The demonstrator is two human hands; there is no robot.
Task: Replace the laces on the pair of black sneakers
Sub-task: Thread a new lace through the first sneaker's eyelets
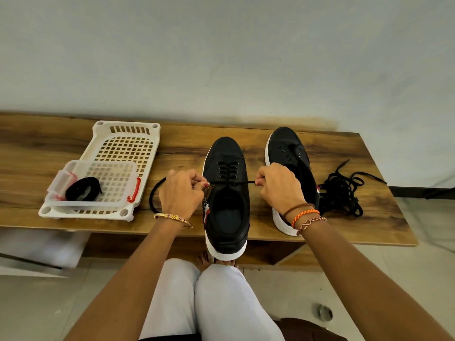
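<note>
A wooden bench [357, 217] spans mid-frame. At centre stands the sneaker being laced [227, 200], several rows crossed; the unlaced sneaker [288, 148] sits right of it, beside the tangled old laces [344, 190]. Left hand [181, 193] and right hand [278, 185] each pinch the new lace [231, 182], pulling it taut. Next, probably, thread the upper eyelets, though these are hard to see.

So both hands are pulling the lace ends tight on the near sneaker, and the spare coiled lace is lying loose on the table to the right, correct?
Not quite. The head view shows the coiled lace inside the clear box on the white tray, to the left. The rest holds: left hand and right hand pull the lace ends on the near sneaker.
</note>
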